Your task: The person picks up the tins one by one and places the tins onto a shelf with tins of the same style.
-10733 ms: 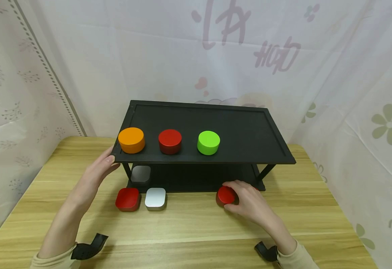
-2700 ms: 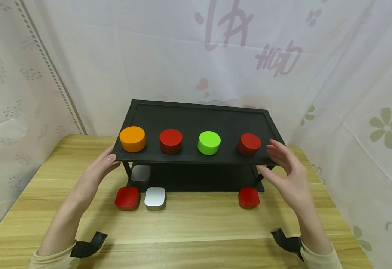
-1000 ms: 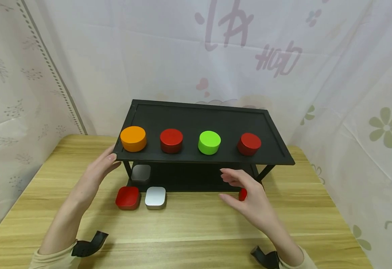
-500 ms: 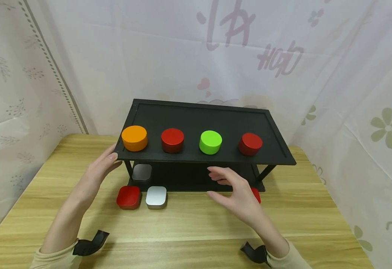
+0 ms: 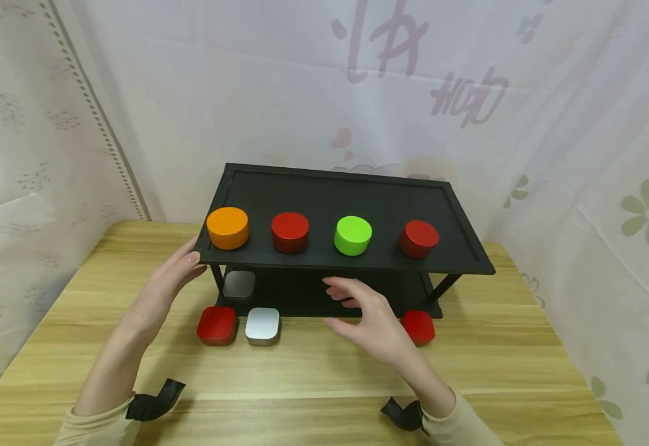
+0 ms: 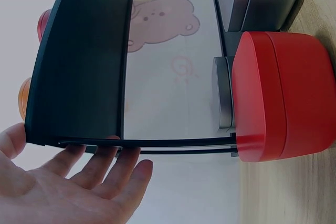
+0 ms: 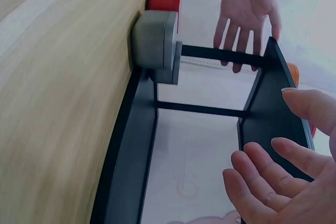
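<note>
My left hand [image 5: 163, 285] touches the left end of a black two-tier shelf [image 5: 335, 192], thumb at the front corner and fingers straight along the side. My right hand [image 5: 374, 322] hovers before the shelf's lower tier, fingers spread from the thumb and holding nothing. Along the top tier's front stand an orange round tin [image 5: 227, 228], a red round tin [image 5: 290, 232], a green round tin [image 5: 353, 235] and another red round tin [image 5: 419, 239]. A grey square tin [image 5: 239, 286] sits on the lower tier at left.
In front of the shelf on the wooden table [image 5: 280, 396] stand a red square tin [image 5: 217, 326] and a silver square tin [image 5: 262, 326] at left. Another red square tin [image 5: 418, 327] is at right, partly behind my right hand. A printed cloth [image 5: 280, 93] hangs behind.
The right red round tin, earlier gripped by my right hand on the table, now stands on the top tier. My right hand has let go and moved left and down. My left hand stayed.
</note>
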Tool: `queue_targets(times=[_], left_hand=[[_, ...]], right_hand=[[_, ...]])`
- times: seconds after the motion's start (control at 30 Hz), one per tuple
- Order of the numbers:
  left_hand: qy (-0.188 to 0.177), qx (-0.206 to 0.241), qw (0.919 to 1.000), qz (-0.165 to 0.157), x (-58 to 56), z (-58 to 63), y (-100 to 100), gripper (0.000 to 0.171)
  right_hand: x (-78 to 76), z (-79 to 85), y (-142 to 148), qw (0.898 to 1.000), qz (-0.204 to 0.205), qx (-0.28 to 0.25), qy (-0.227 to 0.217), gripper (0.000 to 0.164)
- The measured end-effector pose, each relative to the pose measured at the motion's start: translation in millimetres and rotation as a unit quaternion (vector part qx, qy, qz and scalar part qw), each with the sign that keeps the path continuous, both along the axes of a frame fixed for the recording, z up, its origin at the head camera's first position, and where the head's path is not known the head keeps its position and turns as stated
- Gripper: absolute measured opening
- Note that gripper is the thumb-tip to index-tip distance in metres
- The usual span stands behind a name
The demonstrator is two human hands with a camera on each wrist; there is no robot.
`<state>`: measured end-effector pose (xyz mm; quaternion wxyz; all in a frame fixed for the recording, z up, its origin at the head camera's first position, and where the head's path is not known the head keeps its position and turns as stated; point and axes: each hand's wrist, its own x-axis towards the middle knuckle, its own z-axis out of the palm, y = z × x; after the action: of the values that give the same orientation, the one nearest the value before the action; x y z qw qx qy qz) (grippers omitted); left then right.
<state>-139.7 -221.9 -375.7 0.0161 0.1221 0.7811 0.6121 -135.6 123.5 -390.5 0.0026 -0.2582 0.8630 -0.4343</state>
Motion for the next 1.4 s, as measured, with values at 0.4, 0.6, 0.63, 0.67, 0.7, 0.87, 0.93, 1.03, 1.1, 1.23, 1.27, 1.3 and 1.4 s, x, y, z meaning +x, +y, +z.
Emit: queue_targets(times=[0.4,0.6,0.63,0.67,0.7,0.87,0.93,1.03,1.1,1.23,1.27,1.3,1.4], left_hand=[[-0.007,-0.004,0.9999,0.006,-0.6,0.1,0,0.048],[-0.006,-0.001,1.0,0.004,-1.5,0.4,2,0.048],[-0.006,-0.002,1.0,0.004,-1.6,0.5,2,0.048],[-0.006,-0.002,1.0,0.004,-1.6,0.5,2,0.048],[-0.007,-0.003,1.0,0.004,-1.6,0.6,2,0.048],[-0.004,-0.003,1.0,0.006,-1.1,0.8,1,0.047],[-0.005,-0.001,1.0,0.007,-0.9,0.9,1,0.047],[-0.006,-0.003,1.0,0.007,-1.1,1.2,0,0.048],[-0.007,-0.005,0.9999,0.008,-0.9,1.5,0,0.048],[-0.01,-0.002,0.9999,0.011,-0.4,1.9,0,0.048],[-0.011,-0.004,0.9999,0.012,-0.4,2.1,0,0.048],[-0.012,-0.001,0.9998,0.013,-0.4,2.2,1,0.048],[-0.013,-0.002,0.9998,0.014,-0.3,2.4,1,0.048]], right_hand=[[-3.6,-9.8,-29,1.0,0.013,0.026,-0.01,0.062],[-9.0,-16.0,-39,0.999,0.015,0.035,-0.006,0.063],[-9.9,-17.1,-41,0.999,0.015,0.039,-0.004,0.063],[-10.7,-18.2,-42,0.999,0.016,0.043,-0.004,0.062],[-11.4,-19.1,-43,0.999,0.016,0.046,-0.004,0.062],[-14.9,-22.4,-52,0.997,0.026,0.066,-0.007,0.061],[-15.9,-23.5,-56,0.997,0.03,0.074,-0.01,0.061],[-16.6,-25.3,-62,0.995,0.03,0.088,-0.017,0.061],[-16.7,-26.6,-67,0.994,0.029,0.102,-0.019,0.061],[-16.9,-29.3,-76,0.99,0.031,0.133,-0.026,0.062],[-17.0,-30.3,-78,0.989,0.032,0.139,-0.026,0.062],[-16.9,-31.4,-79,0.988,0.033,0.146,-0.027,0.062],[-16.3,-34.5,-84,0.986,0.036,0.163,-0.023,0.063]])
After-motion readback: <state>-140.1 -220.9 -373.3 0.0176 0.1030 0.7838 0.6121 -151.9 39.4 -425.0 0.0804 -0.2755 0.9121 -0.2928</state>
